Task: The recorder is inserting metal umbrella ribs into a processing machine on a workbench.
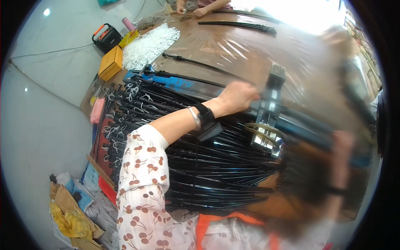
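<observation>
My left hand (237,98) is closed over the worktable, beside a metal fixture (268,106). A thin black rod (189,78), like a folded umbrella frame, runs from the left into its fingers. Another such black rod (200,64) lies just beyond it. Below my left forearm spreads a thick pile of black rods (200,166), several with white cord loops (133,89) at their left ends. My right hand (343,141) is off to the right, smeared by motion. Its fingers cannot be made out, nor whether it holds anything.
A heap of small white pieces (152,46) lies at the far left, beside a yellow box (111,62) and a black case (107,38). Across the plastic-covered table (233,46), another person's hands (201,11) work near a black bundle (237,27). Bags (79,208) lie at lower left.
</observation>
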`<state>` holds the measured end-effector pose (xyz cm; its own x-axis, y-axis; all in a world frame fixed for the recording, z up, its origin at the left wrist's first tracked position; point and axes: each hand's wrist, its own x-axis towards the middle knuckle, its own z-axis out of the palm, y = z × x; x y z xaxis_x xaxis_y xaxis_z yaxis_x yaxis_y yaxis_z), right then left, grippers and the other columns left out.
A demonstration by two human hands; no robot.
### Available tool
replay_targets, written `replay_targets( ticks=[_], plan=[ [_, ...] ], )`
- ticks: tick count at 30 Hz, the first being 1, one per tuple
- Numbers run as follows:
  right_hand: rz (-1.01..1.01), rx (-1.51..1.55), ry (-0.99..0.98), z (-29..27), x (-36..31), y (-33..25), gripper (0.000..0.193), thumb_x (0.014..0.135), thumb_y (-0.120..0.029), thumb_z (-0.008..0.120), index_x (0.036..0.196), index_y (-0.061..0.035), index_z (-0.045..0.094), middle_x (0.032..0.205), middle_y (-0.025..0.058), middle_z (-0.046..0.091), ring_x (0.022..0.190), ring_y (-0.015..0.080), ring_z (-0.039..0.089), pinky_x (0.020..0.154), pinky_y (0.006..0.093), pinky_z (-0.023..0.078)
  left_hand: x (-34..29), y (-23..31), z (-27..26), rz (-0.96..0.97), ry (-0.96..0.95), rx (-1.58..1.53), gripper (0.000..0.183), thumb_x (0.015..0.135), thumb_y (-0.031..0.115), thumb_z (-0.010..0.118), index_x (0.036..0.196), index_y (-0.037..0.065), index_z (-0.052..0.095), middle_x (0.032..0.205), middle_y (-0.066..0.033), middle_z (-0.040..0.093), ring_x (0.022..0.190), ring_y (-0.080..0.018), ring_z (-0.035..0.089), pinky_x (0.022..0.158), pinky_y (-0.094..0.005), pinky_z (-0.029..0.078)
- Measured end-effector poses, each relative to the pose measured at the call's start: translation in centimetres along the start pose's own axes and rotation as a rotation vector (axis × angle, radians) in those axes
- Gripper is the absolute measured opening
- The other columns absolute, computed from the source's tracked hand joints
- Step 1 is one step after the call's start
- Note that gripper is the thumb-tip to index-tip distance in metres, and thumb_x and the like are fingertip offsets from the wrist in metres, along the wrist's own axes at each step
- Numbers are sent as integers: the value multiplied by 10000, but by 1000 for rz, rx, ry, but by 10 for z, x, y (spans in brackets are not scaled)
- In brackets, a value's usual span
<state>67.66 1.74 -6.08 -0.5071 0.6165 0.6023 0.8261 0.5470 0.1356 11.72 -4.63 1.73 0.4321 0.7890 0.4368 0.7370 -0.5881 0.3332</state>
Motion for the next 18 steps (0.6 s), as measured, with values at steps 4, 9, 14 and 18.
replay_targets(
  ticks=[4, 9, 14, 18],
  plan=[
    [14, 152, 35, -41, 45, -81, 247, 893, -69, 655, 1133, -54, 714, 1155, 144, 709, 1108, 338, 653, 926, 461, 506, -3, -9, 2, 22, -45, 104, 191, 944, 230, 617, 870, 61, 665, 822, -171, 674, 787, -381, 673, 678, -482, 532],
    [-101, 318, -81, -91, 48, -190, 263, 836, -145, 754, 1084, -74, 703, 939, 102, 717, 940, 266, 658, 843, 414, 446, -7, 1, 8, -128, -68, 186, 232, 983, 244, 581, 837, 64, 574, 756, -163, 653, 750, -383, 663, 634, -498, 512],
    [11, 350, -76, -94, 29, -207, 257, 855, -196, 751, 1072, -68, 699, 776, 59, 657, 824, 247, 612, 765, 400, 388, 3, -2, 16, -100, -80, 206, 200, 984, 261, 583, 895, 82, 581, 756, -171, 657, 753, -395, 657, 632, -495, 503],
    [78, 427, -63, -78, 32, -216, 309, 896, -248, 721, 1148, -70, 699, 811, 70, 650, 835, 245, 605, 806, 397, 383, 9, -2, 17, -74, -94, 192, 188, 980, 265, 586, 909, 91, 592, 759, -177, 659, 763, -398, 659, 645, -496, 505]
  ],
)
